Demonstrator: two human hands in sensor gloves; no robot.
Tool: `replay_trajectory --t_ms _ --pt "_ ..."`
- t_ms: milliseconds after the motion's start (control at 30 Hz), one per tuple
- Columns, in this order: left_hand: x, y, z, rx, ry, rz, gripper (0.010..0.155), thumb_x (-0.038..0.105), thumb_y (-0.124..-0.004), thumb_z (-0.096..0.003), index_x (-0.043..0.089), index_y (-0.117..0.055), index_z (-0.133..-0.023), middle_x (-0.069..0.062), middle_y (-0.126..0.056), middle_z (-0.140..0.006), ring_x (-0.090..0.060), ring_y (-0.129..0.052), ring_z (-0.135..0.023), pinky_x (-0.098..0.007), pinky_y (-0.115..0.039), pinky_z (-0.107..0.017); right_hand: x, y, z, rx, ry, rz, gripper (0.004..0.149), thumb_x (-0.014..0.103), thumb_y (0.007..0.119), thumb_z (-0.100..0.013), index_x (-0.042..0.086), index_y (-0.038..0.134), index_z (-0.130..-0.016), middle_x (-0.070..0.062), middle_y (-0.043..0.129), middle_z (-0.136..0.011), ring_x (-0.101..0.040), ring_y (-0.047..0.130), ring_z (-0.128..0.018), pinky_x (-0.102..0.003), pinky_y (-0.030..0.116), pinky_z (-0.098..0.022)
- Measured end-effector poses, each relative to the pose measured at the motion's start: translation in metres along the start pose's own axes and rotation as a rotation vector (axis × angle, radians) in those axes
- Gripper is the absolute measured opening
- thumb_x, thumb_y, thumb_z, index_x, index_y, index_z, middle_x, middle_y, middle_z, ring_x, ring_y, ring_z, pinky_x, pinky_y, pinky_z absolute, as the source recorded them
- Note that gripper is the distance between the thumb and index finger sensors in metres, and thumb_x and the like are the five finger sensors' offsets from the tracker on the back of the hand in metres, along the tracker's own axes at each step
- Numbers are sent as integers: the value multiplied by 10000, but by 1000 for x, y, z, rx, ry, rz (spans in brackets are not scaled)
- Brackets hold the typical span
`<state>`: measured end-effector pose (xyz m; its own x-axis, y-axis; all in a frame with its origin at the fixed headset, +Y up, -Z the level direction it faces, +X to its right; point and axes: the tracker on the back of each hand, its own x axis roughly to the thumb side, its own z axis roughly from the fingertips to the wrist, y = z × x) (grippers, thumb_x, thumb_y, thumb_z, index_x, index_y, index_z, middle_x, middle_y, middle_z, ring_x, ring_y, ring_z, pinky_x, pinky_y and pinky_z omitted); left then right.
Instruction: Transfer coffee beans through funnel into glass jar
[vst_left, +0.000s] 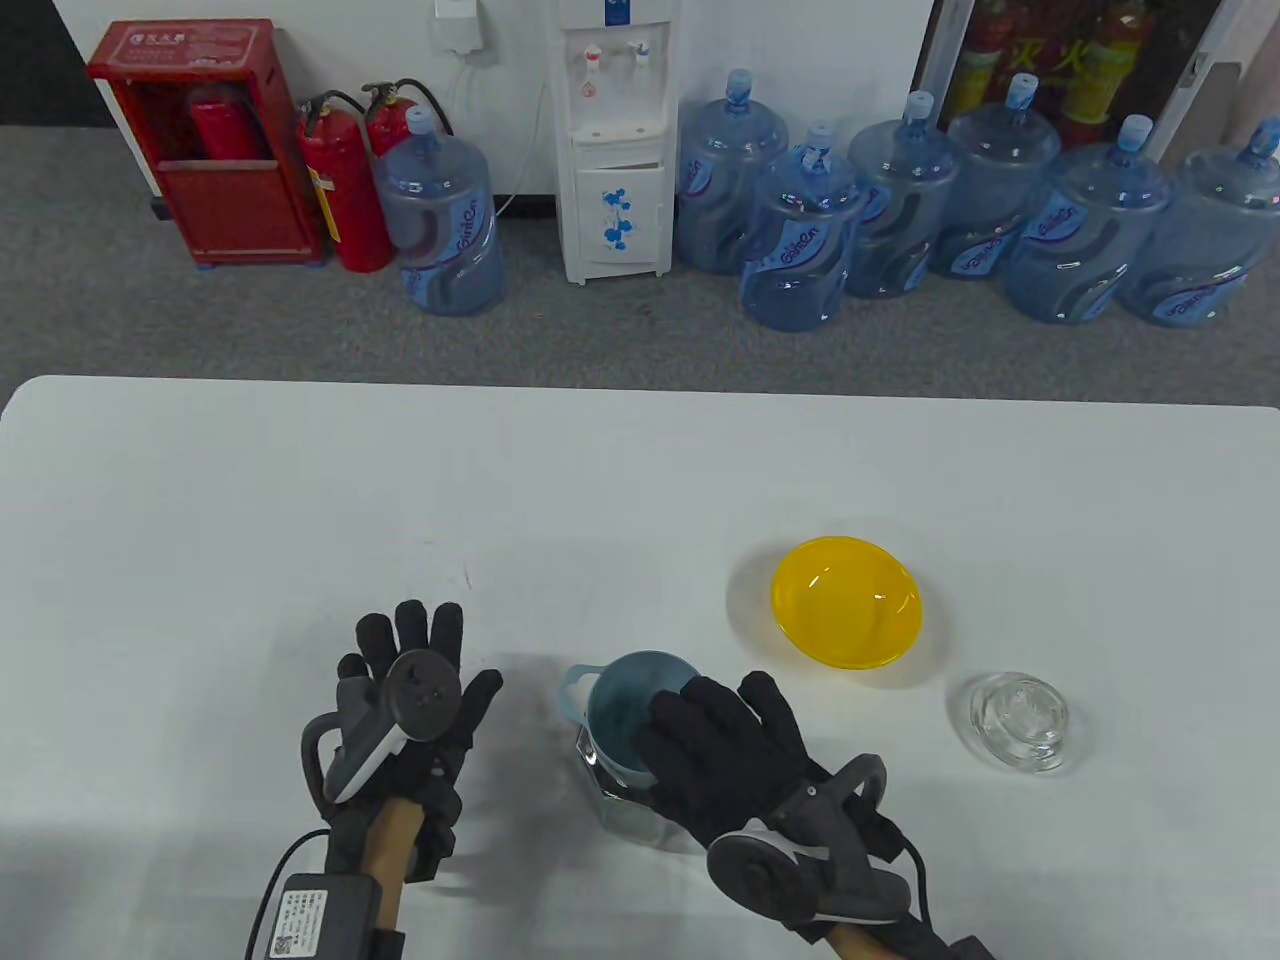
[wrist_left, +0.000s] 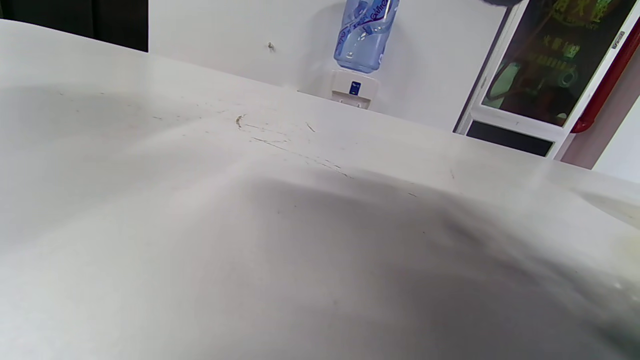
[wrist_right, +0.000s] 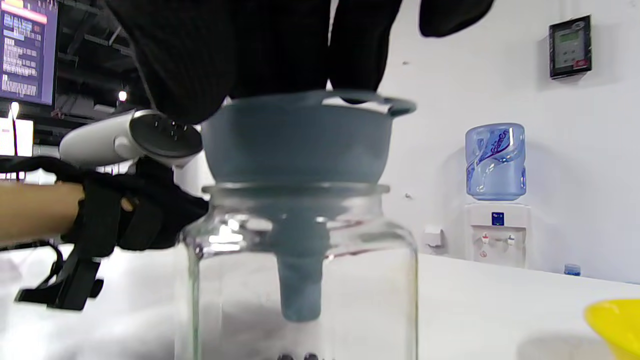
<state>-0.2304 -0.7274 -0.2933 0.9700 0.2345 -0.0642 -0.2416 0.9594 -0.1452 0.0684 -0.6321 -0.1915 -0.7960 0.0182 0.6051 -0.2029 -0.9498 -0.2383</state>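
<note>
- I see the blue-grey funnel (wrist_right: 295, 145) seated in the clear glass jar (wrist_right: 300, 280) on the table (vst_left: 300, 500).
- My right hand (vst_left: 730, 740) grips the funnel's rim.
- My left hand (vst_left: 410, 700) lies spread, holding nothing.

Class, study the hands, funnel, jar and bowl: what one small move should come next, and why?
Probably lift the right hand to take the blue-grey plastic funnel out of the clear glass jar. Its fingers rest on the funnel's rim, the yellow plastic bowl looks empty, and a few dark beans lie in the jar.
</note>
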Motion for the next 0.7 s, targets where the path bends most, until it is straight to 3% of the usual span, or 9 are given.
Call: replay_trajectory --t_ms 100,167,367,533,700 --pt "0 0 0 -1 1 2 734 623 -508 -572 327 -206 -1172 -72 -99 -1229 -410 -10 -1078 -608 -177 -753 3 4 -4 33 -9 15 476 427 833 -585 304 773 -1042 -6 698 -1169 -297 666 -1106 -673 384 -819" --pt "0 0 0 -1 3 -2 732 623 -508 -573 329 -209 -1173 -58 -106 -1231 -402 -15 -1082 -607 -176 -753 3 4 -4 -7 -21 12 370 379 852 -584 309 852 -947 18 769 -1113 -272 733 -1066 -669 401 -817" --pt "1 2 1 8 4 0 730 622 -510 -573 329 -216 -1174 -54 -119 -1233 -398 -20 -1085 -607 -166 -745 -5 -11 0 -70 -30 -108 352 342 871 -559 297 907 -906 17 851 -1040 -265 838 -989 -675 446 -808" --pt "3 2 1 14 3 -12 728 624 -508 -573 334 -215 -1173 -54 -117 -1233 -397 -19 -1086 -608 -165 -745 -21 -41 8 -258 39 -146 352 341 873 -556 295 917 -902 7 879 -1008 -272 899 -933 -666 487 -807" --pt "0 1 0 4 18 -6 727 623 -510 -573 334 -220 -1173 -52 -119 -1233 -400 -20 -1085 -608 -165 -744 -70 -58 8 -427 257 -229 353 356 872 -557 291 919 -901 -6 901 -974 -254 954 -862 -652 535 -801"
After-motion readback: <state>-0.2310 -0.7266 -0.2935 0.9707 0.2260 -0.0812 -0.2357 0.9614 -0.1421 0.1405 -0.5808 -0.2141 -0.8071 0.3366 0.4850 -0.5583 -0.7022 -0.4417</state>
